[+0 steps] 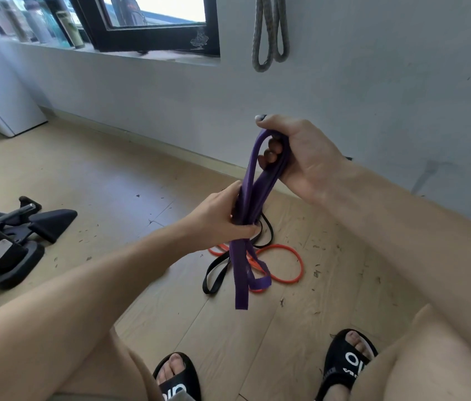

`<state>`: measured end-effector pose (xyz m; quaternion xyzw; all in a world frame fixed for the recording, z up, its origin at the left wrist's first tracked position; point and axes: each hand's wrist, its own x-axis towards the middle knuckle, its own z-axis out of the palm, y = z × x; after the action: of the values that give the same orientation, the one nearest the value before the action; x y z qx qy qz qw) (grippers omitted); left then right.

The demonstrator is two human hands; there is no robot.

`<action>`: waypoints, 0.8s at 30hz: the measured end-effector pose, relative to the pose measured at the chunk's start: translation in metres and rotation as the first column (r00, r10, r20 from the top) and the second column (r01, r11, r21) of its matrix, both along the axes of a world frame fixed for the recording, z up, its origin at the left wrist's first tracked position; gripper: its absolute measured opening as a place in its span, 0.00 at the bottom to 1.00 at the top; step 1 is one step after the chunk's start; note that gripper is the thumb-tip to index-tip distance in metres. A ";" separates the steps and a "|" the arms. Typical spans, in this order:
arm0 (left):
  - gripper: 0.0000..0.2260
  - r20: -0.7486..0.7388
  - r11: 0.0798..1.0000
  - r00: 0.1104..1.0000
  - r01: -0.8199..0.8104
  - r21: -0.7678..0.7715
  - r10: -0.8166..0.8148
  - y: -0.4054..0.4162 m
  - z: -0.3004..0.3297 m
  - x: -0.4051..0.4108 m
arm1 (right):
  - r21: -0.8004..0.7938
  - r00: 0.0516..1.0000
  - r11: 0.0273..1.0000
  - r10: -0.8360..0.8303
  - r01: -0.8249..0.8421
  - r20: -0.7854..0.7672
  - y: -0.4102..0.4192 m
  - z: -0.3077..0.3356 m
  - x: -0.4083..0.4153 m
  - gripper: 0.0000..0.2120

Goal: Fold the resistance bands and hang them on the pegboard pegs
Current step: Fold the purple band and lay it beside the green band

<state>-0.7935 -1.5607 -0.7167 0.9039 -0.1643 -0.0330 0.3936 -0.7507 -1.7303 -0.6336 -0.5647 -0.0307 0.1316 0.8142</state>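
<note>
A purple resistance band [250, 195] hangs folded in several strands in front of me. My right hand [298, 154] grips its top loop, fingers curled through it. Lower down, my left hand [225, 218] pinches the strands together near their middle, and the loose ends dangle toward the floor. An orange band [289, 280] and a black band [217, 276] lie tangled on the wooden floor below. A grey band [270, 33] hangs folded on the wall above; its peg is out of view.
A window sill with bottles [34, 24] runs along the upper left. Black equipment with a flat base [17, 227] lies on the floor at left. A white appliance [0, 91] stands by the wall. My sandalled feet [347, 360] are near the bottom edge.
</note>
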 end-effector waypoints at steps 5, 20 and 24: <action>0.17 -0.044 0.999 0.999 0.022 -0.049 -0.024 0.007 -0.002 0.004 | -0.021 1.000 1.000 -0.010 0.010 0.020 -0.008 0.002 0.003 0.11; 0.10 -0.282 1.000 0.959 -0.003 0.021 0.009 0.080 0.016 -0.004 | -0.767 0.922 0.641 0.285 0.019 0.261 0.002 -0.026 0.014 0.40; 0.09 -0.255 0.993 0.967 0.014 0.120 0.017 0.102 0.024 -0.013 | -0.921 0.845 0.376 0.522 -0.104 0.118 0.025 -0.036 0.021 0.48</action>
<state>-0.8066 -1.4588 -0.6925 0.9144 -0.1092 -0.1588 0.3559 -0.7296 -1.7051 -0.6701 -0.9012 -0.2282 0.1678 0.3280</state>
